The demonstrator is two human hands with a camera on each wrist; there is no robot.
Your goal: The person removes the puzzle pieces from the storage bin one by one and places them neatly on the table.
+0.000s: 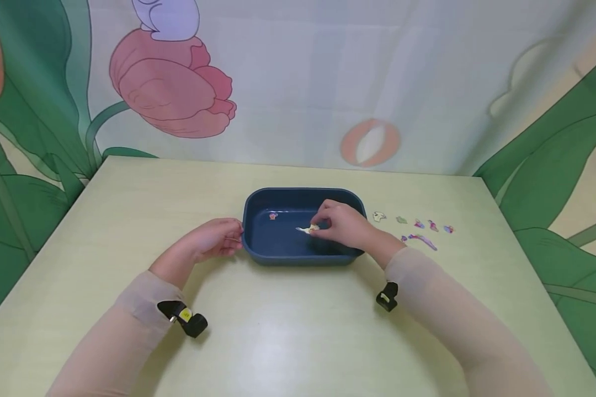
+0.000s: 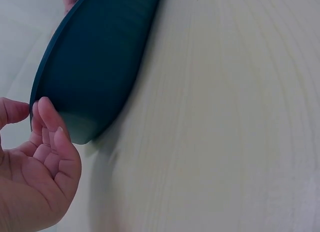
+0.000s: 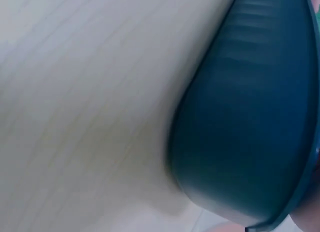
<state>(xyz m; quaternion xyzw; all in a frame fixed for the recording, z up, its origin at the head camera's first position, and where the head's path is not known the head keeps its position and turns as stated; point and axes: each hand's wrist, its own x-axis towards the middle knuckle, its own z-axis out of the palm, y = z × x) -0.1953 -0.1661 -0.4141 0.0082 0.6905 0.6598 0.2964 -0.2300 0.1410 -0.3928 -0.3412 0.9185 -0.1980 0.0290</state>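
Note:
A dark blue rectangular basin (image 1: 298, 260) stands on the table. At its left end my left hand (image 1: 218, 237) pinches the rim; in the left wrist view the thumb is on one side of the basin wall (image 2: 95, 57) and the fingertips on the other. My right hand (image 1: 345, 223) reaches in over the right side and pinches a small, flat, pale sticker-like piece (image 1: 304, 229) above the basin floor. Another tiny pink-and-orange piece (image 1: 273, 216) lies inside at the left. The right wrist view shows mostly the outer wall (image 3: 245, 117); the right fingers are hidden there.
Right of the basin several small flat pieces lie in a loose row, among them a white one (image 1: 379, 216), a green one (image 1: 401, 219) and a long purple strip (image 1: 424, 241). A printed curtain (image 1: 288, 82) hangs behind the table's back edge.

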